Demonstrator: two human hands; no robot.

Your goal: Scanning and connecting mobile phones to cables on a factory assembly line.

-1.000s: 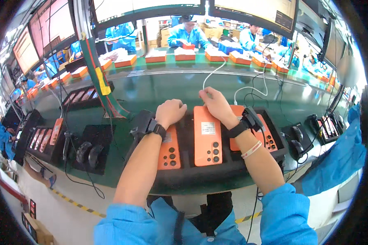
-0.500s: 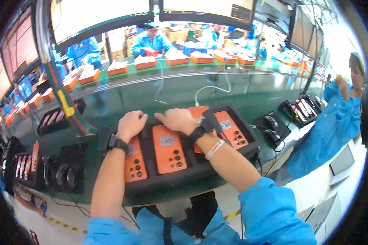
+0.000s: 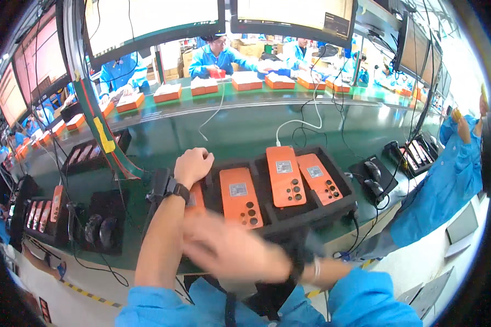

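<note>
A black foam tray [image 3: 338, 210] in front of me holds several orange smartphones, camera side up. My left hand [image 3: 193, 166] is at the far end of the leftmost phone [image 3: 195, 200], fingers curled down; what they grip is hidden. Across that phone's near end passes my right hand [image 3: 229, 248], smeared by motion, its fingers unclear. Beside them, one phone [image 3: 236, 204] lies in its slot. A third phone [image 3: 281, 193], with a white cable [image 3: 278, 136] at its far end, overlaps the edge of the rightmost phone [image 3: 317, 174].
Computer mice [image 3: 373, 171] lie on a dark pad to the right. More phone trays [image 3: 43, 218] stand at both sides. Monitors [image 3: 158, 27] hang above the green bench [image 3: 245, 125]. Orange boxes [image 3: 245, 82] line the far side, where co-workers sit. A person [image 3: 436, 185] stands at right.
My right hand has swung from the tray's far side back toward me and left, uncovering the cabled phone. My left hand stays by the leftmost phone's far end. The view has shifted slightly.
</note>
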